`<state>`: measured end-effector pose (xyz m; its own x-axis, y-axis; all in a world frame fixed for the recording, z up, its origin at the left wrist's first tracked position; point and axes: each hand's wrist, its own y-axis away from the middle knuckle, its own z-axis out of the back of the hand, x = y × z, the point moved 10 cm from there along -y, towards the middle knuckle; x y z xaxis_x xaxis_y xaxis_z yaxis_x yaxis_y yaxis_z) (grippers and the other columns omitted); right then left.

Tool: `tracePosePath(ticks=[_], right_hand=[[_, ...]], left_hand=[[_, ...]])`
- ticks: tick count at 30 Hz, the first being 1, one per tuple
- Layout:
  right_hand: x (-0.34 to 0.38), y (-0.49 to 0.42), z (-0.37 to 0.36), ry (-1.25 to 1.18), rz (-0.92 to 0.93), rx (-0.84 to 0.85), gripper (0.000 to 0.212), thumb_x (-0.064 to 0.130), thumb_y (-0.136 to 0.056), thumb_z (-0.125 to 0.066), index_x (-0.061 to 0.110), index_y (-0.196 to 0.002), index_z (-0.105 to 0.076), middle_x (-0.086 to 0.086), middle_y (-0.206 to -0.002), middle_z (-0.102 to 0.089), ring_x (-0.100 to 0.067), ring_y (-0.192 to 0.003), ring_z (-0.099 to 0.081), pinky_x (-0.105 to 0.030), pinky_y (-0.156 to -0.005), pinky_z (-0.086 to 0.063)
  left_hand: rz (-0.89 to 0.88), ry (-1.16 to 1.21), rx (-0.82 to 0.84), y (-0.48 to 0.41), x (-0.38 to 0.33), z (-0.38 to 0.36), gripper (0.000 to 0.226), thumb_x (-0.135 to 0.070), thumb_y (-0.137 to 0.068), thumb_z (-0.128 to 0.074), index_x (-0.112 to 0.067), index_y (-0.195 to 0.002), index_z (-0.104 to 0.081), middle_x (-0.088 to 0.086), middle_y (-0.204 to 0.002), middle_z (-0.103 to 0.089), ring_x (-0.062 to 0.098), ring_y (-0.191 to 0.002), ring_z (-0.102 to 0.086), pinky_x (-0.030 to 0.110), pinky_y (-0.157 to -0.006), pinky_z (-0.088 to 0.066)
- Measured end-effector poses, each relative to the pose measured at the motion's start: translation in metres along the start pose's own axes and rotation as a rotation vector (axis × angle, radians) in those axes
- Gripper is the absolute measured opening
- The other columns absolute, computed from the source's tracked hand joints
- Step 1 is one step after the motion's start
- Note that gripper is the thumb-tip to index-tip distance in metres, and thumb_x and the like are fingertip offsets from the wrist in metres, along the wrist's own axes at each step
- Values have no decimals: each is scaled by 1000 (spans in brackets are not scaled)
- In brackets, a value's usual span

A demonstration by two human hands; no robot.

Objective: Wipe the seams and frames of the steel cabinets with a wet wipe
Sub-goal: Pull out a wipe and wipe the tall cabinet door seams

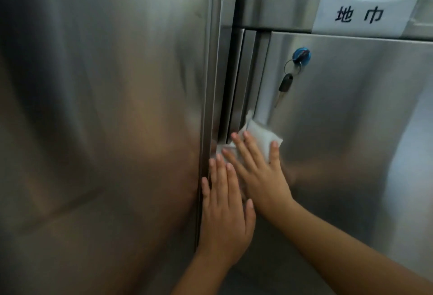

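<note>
Right grip (259,177) open and flat, fingers straight and spread, pressed on the wipe (262,141); nothing curled round it, only pushed against steel. Wipe white, folded into a thick pad, at 12 o'clock from that grip's palm: lower half under the fingertips, upper edge bare above them. One finger splayed out to the pad's 4 o'clock corner, three others fanned toward 11 o'clock.

Pad laid over the left edge of the door (351,142), with a crumpled tail running toward 9 o'clock across the dark seam (230,83) to the edge of the cabinet (105,107) beside it.

Left grip (225,210) open too, palm flat on the frame strip (257,259) just right of the seam, at 7 o'clock from the right grip and partly tucked under it. Fingers straight, pointing to 12 o'clock, tips just below the wipe's tail; touching it or not, cannot tell.

Up the door at 1 o'clock from the wipe, a blue lock (301,55) with a key in it and a second key (286,83) hanging from a ring. Well above, at 1 o'clock again, a white label (360,15) with two printed characters, stuck on the rail (276,12) over the door.
</note>
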<state>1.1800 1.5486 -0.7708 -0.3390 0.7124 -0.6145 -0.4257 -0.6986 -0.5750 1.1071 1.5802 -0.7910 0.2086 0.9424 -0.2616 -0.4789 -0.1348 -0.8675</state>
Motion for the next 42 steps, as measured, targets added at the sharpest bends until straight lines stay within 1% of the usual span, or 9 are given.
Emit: tracePosePath(ticks=[3,8,15,20,24,28,33,39,42], right_hand=[[6,11,-5,21,54,12,73,47,-82,-36,17,-148,-23,-13,-156,-5,-31,-143,10,-59,-108,12],[-35,-33,28,-9,-142,-123,73,57,-87,-29,17,-148,-20,-11,-155,-5,-29,-143,2,-59,-108,8],[-6,-2,2,69,-12,-41,74,50,-84,-30,18,-148,-11,-11,-154,8,-32,-141,20,-59,-108,12],[-37,-31,29,-16,-133,-153,70,57,-87,-30,21,-148,-23,-9,-156,-10,-27,-143,-4,-57,-109,7],[-33,-30,29,-25,-128,-132,70,56,-88,-30,20,-148,-26,-12,-155,-8,-30,-143,-5,-59,-108,4],[6,4,-1,87,58,14,72,50,-81,-27,19,-146,-25,-14,-153,-7,-32,-142,-2,-60,-108,10],[-26,-27,25,-26,-41,-128,68,56,-87,-34,19,-145,-32,-10,-153,-10,-27,-142,-9,-51,-111,7],[10,8,-9,54,68,54,73,50,-82,-28,19,-148,-21,-14,-155,-2,-33,-142,14,-57,-107,18],[-4,-6,7,61,64,-66,71,53,-82,-35,20,-144,-29,-10,-152,-12,-28,-142,-5,-56,-109,10]], left_hand=[[-5,21,-24,-6,-2,8,66,-29,-90,-34,4,-143,-13,18,-152,-12,31,-142,-9,38,-116,-2],[48,34,-53,-14,6,10,68,-27,-89,-36,5,-143,-11,21,-152,-13,28,-143,-4,34,-116,2],[28,57,-83,-19,-3,11,71,-26,-89,-35,1,-146,-3,16,-153,-7,25,-144,0,36,-116,3],[52,37,-58,-13,4,8,67,-24,-87,-37,6,-142,-14,24,-150,-14,26,-144,-1,35,-116,2],[52,39,-77,-15,3,7,67,-24,-87,-36,6,-142,-13,22,-151,-12,23,-144,2,35,-115,1],[37,58,-70,-14,5,9,68,-25,-89,-36,3,-144,-8,16,-153,-8,23,-144,0,33,-116,2],[45,17,-73,-14,8,8,68,-21,-85,-39,6,-142,-15,19,-152,-12,26,-144,-4,33,-117,1],[51,22,-73,-14,8,9,68,-22,-86,-37,4,-143,-11,17,-152,-11,24,-144,-4,32,-117,1],[22,13,-57,-13,9,10,70,-20,-84,-38,3,-144,-11,16,-153,-10,27,-143,-6,32,-117,0]])
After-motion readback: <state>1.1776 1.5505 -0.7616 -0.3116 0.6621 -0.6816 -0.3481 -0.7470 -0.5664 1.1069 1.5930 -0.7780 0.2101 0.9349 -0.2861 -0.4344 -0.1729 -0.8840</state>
